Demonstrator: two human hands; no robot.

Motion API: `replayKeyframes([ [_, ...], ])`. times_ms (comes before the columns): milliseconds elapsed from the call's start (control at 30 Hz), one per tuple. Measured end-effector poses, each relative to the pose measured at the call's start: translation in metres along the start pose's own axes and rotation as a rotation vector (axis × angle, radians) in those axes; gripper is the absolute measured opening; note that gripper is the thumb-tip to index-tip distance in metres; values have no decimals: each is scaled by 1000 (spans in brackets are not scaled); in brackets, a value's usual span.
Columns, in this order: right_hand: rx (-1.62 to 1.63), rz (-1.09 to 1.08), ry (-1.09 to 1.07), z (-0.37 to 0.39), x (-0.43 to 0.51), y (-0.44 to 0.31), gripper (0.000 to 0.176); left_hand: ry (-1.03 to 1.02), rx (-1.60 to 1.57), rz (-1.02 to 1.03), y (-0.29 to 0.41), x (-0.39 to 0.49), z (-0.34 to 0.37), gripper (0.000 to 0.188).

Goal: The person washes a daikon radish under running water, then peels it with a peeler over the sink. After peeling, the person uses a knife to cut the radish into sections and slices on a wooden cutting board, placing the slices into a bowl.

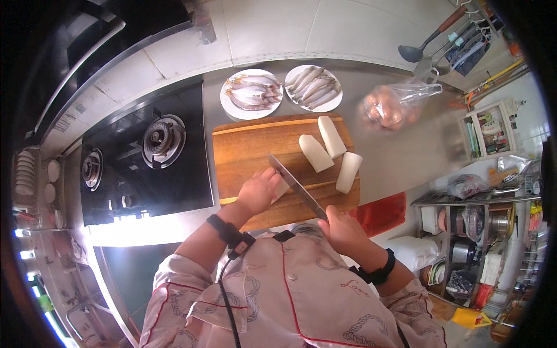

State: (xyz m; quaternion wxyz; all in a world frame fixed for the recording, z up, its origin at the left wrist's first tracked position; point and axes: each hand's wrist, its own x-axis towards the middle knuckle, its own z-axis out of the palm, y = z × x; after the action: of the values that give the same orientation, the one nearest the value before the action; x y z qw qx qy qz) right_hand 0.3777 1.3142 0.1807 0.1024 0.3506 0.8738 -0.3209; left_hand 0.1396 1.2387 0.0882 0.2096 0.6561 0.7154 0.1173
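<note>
My right hand (343, 229) grips the handle of a kitchen knife (299, 188), whose broad blade slants up and left over the wooden cutting board (248, 148). On the near left part of the board, my left hand (259, 190) holds down a white piece of what looks like peeled daikon radish (281, 189). The blade runs along this piece's right side; whether it cuts into it I cannot tell. Three more thick white pieces lie at the board's right: one long piece (331, 137), one with a flat cut end (316, 153), and one near the edge (349, 172).
Behind the board stand a plate of fish (226, 108) and a second plate of slender fish (304, 106). A clear plastic bag of eggs (387, 106) sits at the back right. Left is a black gas hob (126, 161); a red cloth-like item (383, 213) hangs right.
</note>
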Motion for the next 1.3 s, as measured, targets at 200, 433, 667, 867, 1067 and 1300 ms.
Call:
replayKeyframes([
  [200,-57,-14,-6,13,33,1,27,75,-14,49,-3,-3,4,44],
  [433,-70,-44,88,36,64,-9,25,70,-31,-12,-1,-5,8,49],
  [667,-152,-42,-20,4,35,-17,23,86,-46,-6,-2,-3,8,46],
  [867,-171,75,-85,-8,29,-29,23,60,-18,-34,1,-5,5,46],
  [1067,-81,-77,65,34,67,-11,24,132,-45,9,-2,-6,7,41],
  [1300,-108,-75,134,28,63,-3,25,125,-59,-8,-1,-7,8,35],
])
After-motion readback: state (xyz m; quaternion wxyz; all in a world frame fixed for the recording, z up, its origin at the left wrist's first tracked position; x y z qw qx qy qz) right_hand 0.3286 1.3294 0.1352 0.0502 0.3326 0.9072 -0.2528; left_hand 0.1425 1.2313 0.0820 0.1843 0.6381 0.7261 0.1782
